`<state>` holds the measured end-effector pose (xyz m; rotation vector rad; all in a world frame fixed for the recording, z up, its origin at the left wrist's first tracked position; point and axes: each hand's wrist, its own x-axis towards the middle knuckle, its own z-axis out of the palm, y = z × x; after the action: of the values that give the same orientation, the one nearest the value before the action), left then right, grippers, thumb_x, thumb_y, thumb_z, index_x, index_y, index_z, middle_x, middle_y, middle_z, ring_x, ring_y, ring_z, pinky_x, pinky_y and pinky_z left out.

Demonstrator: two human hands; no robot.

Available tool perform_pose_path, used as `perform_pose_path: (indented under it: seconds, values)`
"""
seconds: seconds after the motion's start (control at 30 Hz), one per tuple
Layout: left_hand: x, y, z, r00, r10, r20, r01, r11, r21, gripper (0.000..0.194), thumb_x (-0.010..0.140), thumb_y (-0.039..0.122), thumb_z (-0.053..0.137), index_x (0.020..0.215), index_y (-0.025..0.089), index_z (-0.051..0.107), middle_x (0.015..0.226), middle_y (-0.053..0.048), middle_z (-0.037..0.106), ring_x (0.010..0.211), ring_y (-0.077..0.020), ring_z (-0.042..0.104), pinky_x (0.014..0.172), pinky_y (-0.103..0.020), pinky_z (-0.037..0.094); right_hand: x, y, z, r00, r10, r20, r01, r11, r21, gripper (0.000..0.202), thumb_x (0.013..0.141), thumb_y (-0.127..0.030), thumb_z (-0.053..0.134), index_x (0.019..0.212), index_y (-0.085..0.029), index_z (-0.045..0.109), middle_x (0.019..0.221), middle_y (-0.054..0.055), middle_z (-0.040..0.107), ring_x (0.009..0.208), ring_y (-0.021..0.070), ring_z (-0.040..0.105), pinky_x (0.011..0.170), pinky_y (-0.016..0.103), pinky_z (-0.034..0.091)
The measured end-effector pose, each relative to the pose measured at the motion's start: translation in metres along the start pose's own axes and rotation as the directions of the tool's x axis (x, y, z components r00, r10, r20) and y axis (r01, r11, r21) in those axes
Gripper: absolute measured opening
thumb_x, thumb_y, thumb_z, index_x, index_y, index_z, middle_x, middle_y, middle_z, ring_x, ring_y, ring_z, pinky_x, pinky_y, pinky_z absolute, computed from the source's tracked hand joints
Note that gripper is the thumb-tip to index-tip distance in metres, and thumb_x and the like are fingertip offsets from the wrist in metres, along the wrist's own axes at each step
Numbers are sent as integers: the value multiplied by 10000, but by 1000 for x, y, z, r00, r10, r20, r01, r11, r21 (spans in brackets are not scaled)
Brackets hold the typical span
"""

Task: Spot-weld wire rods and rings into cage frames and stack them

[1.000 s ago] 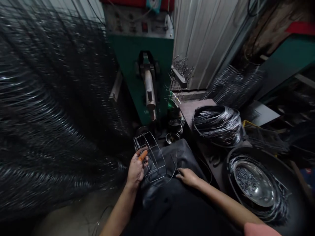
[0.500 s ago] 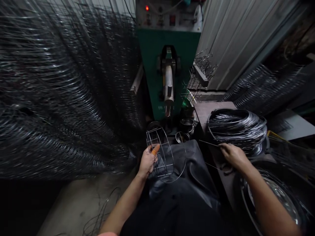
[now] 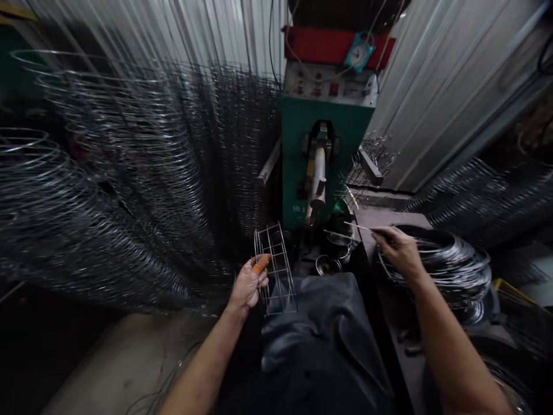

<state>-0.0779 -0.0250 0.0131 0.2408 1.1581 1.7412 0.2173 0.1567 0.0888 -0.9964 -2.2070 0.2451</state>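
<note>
My left hand (image 3: pixel 246 287) is closed around the left side of a small wire frame (image 3: pixel 277 271), which tilts above my lap. An orange cover (image 3: pixel 260 264) sits on the thumb, pressed against the wires. Out to the right, my right hand (image 3: pixel 400 251) pinches a thin straight wire (image 3: pixel 358 226) that points left. A second thin wire (image 3: pixel 339 234) shows just below it; whether the hand holds that one too, I cannot tell. The coil of wire (image 3: pixel 458 259) lies behind and beside my right hand.
Ahead stands a green machine (image 3: pixel 296 150) with a cylindrical arm (image 3: pixel 318 173) jutting toward me. Tall stacks of wire rings (image 3: pixel 168 144) fill the left. Small metal bowls (image 3: pixel 327 265) sit below the machine. A dark apron (image 3: pixel 319 323) covers my lap.
My view has tilted up and turned left. My right hand has moved forward with the wire. The wire frame has turned in my left hand, and the large loop beside it no longer shows.
</note>
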Motion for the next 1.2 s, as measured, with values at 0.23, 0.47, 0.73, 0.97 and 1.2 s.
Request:
perform_pose_path:
  seconds: [0.23, 0.47, 0.73, 0.97, 1.2]
  values:
    - [17, -1, 18, 1000, -2, 30, 0, 997, 72, 472, 445, 324, 806, 806, 135, 567, 576, 80, 466, 359, 19, 234, 340, -149, 159, -9, 8, 81, 991, 93, -98, -86, 993, 77, 367, 805, -532, 495, 780, -218, 684, 771, 46, 674, 751, 198, 583, 726, 338, 389]
    - [49, -18, 44, 997, -47, 55, 41, 994, 105, 455, 488, 363, 772, 817, 145, 546, 497, 109, 390, 345, 9, 207, 342, -154, 139, 5, -8, 106, 998, 2, -56, 1, 998, 70, 339, 851, -496, 457, 787, -238, 669, 784, 27, 659, 788, 188, 561, 751, 335, 334]
    - [72, -22, 60, 995, -69, 66, 55, 980, 192, 395, 536, 374, 751, 799, 151, 560, 454, 112, 348, 348, -1, 222, 348, -160, 148, 25, 9, 127, 1000, -26, 11, 25, 996, 89, 283, 865, -430, 468, 790, -235, 659, 787, 15, 658, 788, 174, 555, 764, 337, 298]
    - [82, -31, 63, 995, -88, 54, 76, 980, 186, 373, 533, 320, 741, 811, 151, 558, 470, 101, 392, 340, 3, 206, 341, -161, 145, 32, 21, 135, 994, 23, 111, -38, 991, 130, 305, 866, -445, 453, 787, -230, 655, 794, 22, 653, 819, 184, 553, 769, 345, 289]
    - [85, -31, 65, 993, -104, 63, 94, 985, 143, 327, 540, 242, 715, 811, 157, 552, 536, 89, 442, 347, 12, 223, 341, -153, 160, 39, 25, 134, 985, 29, 169, -53, 989, 135, 326, 862, -455, 441, 786, -221, 653, 796, 36, 652, 818, 193, 551, 781, 357, 299]
